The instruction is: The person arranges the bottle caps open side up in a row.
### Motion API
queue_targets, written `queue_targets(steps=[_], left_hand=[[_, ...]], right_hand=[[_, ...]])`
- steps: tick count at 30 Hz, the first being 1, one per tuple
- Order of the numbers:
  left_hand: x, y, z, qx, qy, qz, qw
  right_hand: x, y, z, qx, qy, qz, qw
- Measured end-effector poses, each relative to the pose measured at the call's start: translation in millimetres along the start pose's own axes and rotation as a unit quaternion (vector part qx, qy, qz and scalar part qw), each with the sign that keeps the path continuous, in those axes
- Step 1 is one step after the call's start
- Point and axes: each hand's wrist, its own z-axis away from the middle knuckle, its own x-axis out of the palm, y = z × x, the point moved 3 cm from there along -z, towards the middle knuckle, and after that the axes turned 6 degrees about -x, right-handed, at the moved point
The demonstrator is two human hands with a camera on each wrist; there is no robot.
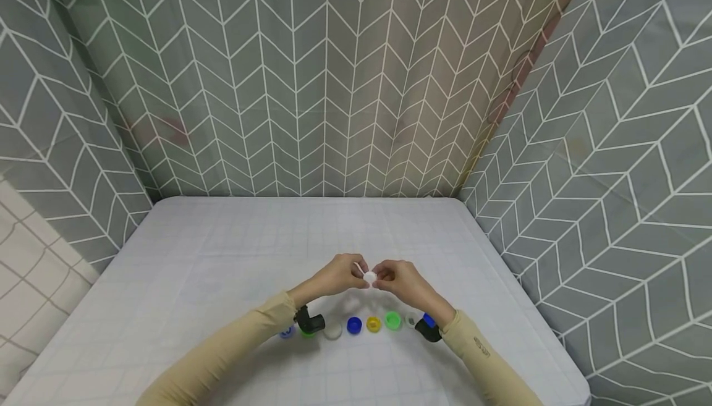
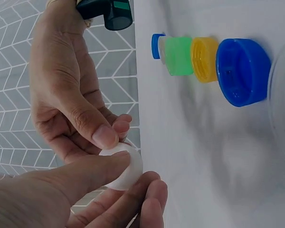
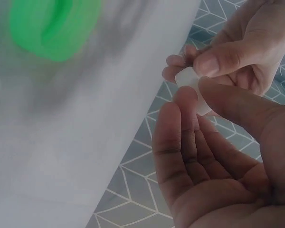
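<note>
A small white round cap [image 1: 369, 277] is held up over the table between both hands. My left hand [image 1: 339, 275] pinches it from one side, its thumb lying across the white face in the left wrist view. From the other side my right hand [image 1: 408, 282] pinches the edge of the same cap [image 3: 186, 77] between thumb and fingertips. The fingers of both hands hide parts of the cap.
Several caps lie in a row nearer the body: a whitish one [image 1: 332, 330], a blue one [image 1: 354, 325], a yellow one [image 1: 373, 324] and a green one [image 1: 392, 320] among them. Wrist cameras partly cover the row's ends. A white cloth covers the table [image 1: 250, 239]; patterned curtains [image 1: 311, 84] surround it.
</note>
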Motion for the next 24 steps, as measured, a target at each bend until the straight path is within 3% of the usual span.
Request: queue_targets(steps=[10, 24], left_hand=[[-1.6, 1.9, 5.3, 0.0, -0.015, 0.038, 0.9992], [-2.0, 1.3, 4.7, 0.004, -0.001, 0.023, 0.9997]], right_hand=[[-0.1, -0.1, 6.9, -0.024, 0.023, -0.015, 0.9993], [2.5, -1.6, 9.9, -0.037, 0.022, -0.024, 0.9988]])
